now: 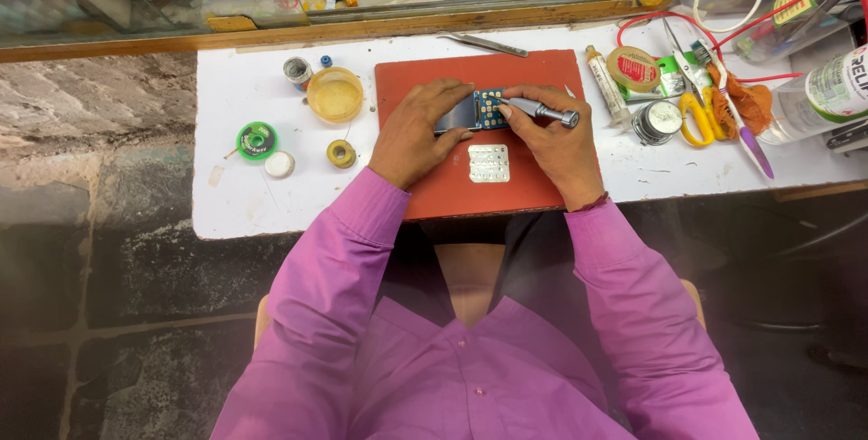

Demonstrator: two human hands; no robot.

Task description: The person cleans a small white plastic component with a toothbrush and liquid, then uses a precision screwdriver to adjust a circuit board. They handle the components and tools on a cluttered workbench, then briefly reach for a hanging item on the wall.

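White tabletop (244, 205) carries a red rectangular rubber mat (533, 74). At mat centre: small opened phone (470, 113), dark body, blue circuit board with yellow contact pads exposed. Left hand (411, 132) fingers closed on phone's left end. Right hand (551, 137) fingers gripping grey metal screwdriver (547, 112), tip on board. Silver keypad sheet (489, 163) just below phone. Left of mat: yellow round tub (335, 94), green solder-wick spool (257, 141).

mat (452, 182): red | sleeves (344, 250): magenta | scissors (696, 123): yellow
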